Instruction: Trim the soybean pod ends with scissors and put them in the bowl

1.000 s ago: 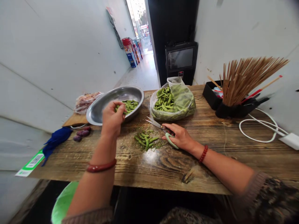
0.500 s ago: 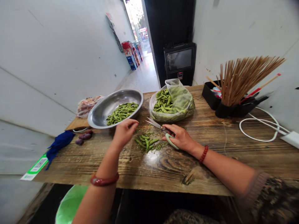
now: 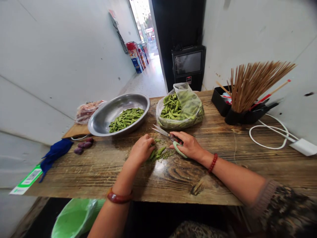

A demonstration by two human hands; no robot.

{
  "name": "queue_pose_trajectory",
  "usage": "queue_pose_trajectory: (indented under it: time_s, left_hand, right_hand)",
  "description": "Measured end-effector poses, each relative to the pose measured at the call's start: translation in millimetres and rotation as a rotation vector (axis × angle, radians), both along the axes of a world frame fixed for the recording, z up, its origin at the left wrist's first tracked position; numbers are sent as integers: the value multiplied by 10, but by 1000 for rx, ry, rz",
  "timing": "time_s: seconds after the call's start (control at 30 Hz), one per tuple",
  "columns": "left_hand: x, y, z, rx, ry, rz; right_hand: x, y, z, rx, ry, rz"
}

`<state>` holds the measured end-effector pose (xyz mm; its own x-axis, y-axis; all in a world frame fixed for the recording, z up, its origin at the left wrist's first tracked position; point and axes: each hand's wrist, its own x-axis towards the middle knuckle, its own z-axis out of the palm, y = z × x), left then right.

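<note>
My left hand [image 3: 142, 148] is down at the small pile of edamame pods [image 3: 158, 152] on the table, its fingers curled at the pile's left side. Whether a pod is between those fingers is hidden. My right hand [image 3: 186, 144] holds scissors [image 3: 162, 131] with pale green handles, blades parted and pointing left. Small green trimmings [image 3: 167, 154] lie about the pile. Behind my left hand a tilted steel bowl [image 3: 99, 118] has many pods in its lower part. A clear plastic bag [image 3: 190, 110] full of pods stands beyond the scissors.
Left of the bowl are a bag of meat-like strips [image 3: 86, 111], several purple-red fruits [image 3: 84, 144] and a blue cloth [image 3: 55, 152]. Skewer sticks [image 3: 250, 86] stand in a black holder at right, near a white cable [image 3: 262, 145]. Below the front edge is a green-lined bin [image 3: 74, 218].
My left hand has moved right and toward me, from beside the bowl down to the pod pile. The scissors stay in my right hand, still parted. The view has shifted slightly.
</note>
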<state>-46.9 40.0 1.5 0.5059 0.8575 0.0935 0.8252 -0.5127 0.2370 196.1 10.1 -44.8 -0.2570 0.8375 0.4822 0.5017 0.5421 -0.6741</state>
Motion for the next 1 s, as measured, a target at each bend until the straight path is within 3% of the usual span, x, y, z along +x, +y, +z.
queue_pose_trajectory:
  time_s: [0.17,0.3,0.43,0.57,0.67,0.83,1.0]
  left_hand:
    - [-40,77,-11,-71,-19,4]
    - [-16,143,-22,-62,-151,26]
    - [85,140,25,-132,-524,156]
    - [224,10,88,-443,-982,249]
    - [293,-97,95,-631,-1189,255]
    - [308,-152,53,-805,-1318,272]
    - [291,-141,22,-741,-1358,282]
  right_hand:
    - [3,14,-4,-13,-7,-5]
    - [6,20,-11,-8,-11,-9]
    - [-2,12,6,-4,-12,-10]
    - [-17,11,19,-14,18,-12]
    - [-27,12,17,-22,57,6]
    - [-38,5,19,-35,76,53]
    - [-36,-1,23,-17,18,70]
